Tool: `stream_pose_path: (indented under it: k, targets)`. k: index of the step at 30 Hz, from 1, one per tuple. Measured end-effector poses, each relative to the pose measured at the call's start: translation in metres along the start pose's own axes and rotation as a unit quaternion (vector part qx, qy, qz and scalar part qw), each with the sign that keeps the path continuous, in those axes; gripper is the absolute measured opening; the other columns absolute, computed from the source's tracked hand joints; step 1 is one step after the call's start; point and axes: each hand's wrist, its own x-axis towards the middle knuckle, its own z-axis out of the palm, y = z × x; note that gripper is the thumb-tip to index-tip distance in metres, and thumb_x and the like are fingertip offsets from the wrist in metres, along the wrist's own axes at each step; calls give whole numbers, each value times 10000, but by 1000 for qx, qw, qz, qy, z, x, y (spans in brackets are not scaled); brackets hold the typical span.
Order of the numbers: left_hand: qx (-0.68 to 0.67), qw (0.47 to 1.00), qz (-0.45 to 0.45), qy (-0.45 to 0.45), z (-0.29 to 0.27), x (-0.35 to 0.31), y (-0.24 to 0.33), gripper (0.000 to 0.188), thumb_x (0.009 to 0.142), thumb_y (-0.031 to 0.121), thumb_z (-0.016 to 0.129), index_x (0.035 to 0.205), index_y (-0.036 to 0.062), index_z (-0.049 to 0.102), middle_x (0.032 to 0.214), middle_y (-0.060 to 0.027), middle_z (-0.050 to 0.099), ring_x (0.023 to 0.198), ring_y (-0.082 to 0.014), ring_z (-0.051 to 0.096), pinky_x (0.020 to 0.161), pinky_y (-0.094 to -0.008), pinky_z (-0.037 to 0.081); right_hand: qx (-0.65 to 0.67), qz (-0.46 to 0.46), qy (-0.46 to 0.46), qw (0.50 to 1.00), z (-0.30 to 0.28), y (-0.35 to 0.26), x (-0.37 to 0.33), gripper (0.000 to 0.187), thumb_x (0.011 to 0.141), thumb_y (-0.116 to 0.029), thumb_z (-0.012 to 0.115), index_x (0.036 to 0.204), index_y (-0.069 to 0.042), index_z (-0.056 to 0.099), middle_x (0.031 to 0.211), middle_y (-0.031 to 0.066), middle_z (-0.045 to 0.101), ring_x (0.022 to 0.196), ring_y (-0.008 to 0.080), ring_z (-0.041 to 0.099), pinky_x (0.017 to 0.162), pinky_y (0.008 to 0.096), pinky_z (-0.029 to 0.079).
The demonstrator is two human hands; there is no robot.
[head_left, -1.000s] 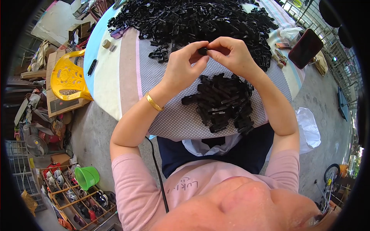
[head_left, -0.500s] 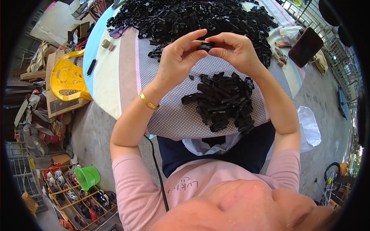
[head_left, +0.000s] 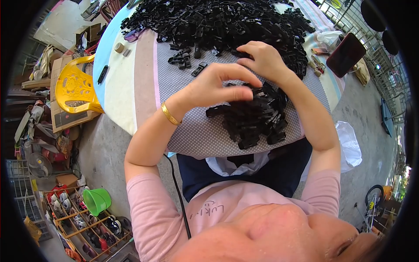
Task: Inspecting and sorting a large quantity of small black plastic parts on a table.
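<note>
A big heap of black plastic clips (head_left: 218,22) covers the far half of the round table (head_left: 131,87). A smaller pile of the same black clips (head_left: 253,118) lies on the dotted grey cloth (head_left: 196,135) near me. My left hand (head_left: 218,87), with a gold bangle at the wrist, hovers just above the small pile, thumb and fingers curved apart with nothing seen between them. My right hand (head_left: 264,61) reaches to the near edge of the big heap, fingertips down among the clips; whether it grips one is hidden. A few loose clips (head_left: 187,61) lie between the piles.
A yellow plastic chair (head_left: 76,89) stands left of the table beside cardboard boxes. A dark red flat device (head_left: 347,54) rests at the table's right edge. A white plastic bag (head_left: 349,144) lies on the concrete floor, a green bucket (head_left: 97,201) and shoe rack at lower left.
Both hands were together holding one black clip above the small pile. They have parted: the right hand went forward to the big heap, and the left hand dropped lower over the small pile.
</note>
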Motion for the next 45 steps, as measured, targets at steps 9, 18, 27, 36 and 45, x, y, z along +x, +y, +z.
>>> stream_pose_path:
  k: [9, 18, 27, 36, 45]
  targets:
    - [349, 896, -129, 243, -43, 3, -49, 249, 743, 80, 667, 991, 87, 658, 834, -78, 573, 709, -183, 590, 655, -280, 481, 89, -7, -45, 995, -3, -25, 0, 317, 721, -137, 571, 1031, -80, 602, 862, 105, 615, 782, 262, 597, 721, 355, 491]
    - [437, 855, -109, 258, -39, 4, -51, 142, 726, 54, 672, 854, 11, 631, 881, -105, 606, 739, -209, 617, 647, -298, 491, 398, 163, -56, 901, -18, -21, 4, 174, 822, -176, 653, 864, -15, 600, 717, -9, 585, 611, 56, 524, 547, 188, 430]
    - [-165, 937, -114, 284, -15, 7, -27, 264, 858, 39, 562, 1113, -16, 517, 960, -99, 579, 817, -177, 634, 784, -295, 545, 537, 152, 1, 830, -17, -33, 1, 248, 843, -75, 606, 1080, -6, 608, 902, 72, 645, 728, 106, 609, 666, 213, 515]
    - [-1, 958, -114, 264, -5, 9, -13, 390, 791, -74, 554, 1176, -13, 526, 897, -86, 636, 793, -162, 644, 737, -280, 549, 330, 9, 104, 938, -10, -36, 0, 220, 767, -120, 692, 958, -16, 662, 817, 85, 656, 658, 112, 600, 588, 216, 487]
    - [-3, 951, -95, 293, -1, 5, -20, 408, 813, -21, 570, 1215, 3, 505, 973, -96, 639, 884, -143, 620, 806, -260, 512, 140, -46, 140, 979, -19, -39, -2, 201, 753, -134, 681, 941, -61, 673, 819, 64, 609, 656, 182, 600, 575, 261, 493]
